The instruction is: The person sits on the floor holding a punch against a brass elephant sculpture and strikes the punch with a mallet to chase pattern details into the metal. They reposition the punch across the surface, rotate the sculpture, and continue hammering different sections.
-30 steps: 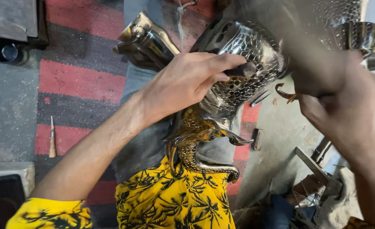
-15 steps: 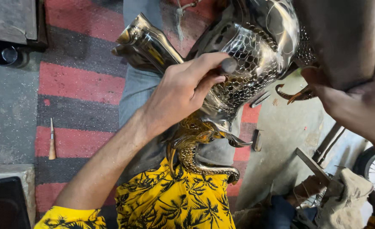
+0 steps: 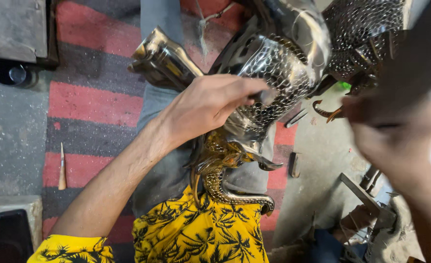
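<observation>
Left hand (image 3: 203,104) grips shiny scale-embossed metal vessel (image 3: 274,73).

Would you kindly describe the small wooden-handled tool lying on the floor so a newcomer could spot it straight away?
Start from the red and grey striped mat on the left, under the person's left forearm. Near its left edge, apart from everything else, lies the pointed tool, its pale wooden handle toward the bottom and its thin metal tip toward the top. Unlike the shiny hammered metal piece under the left hand, it is slim, dull and untouched.

A polished silver metal vessel (image 3: 274,73) embossed with a scale pattern, its coiled serpent-shaped base (image 3: 225,175) brass-gold, above a yellow shirt (image 3: 196,234) printed with dark palm trees; the floor rug (image 3: 88,102) is striped red and grey.
</observation>
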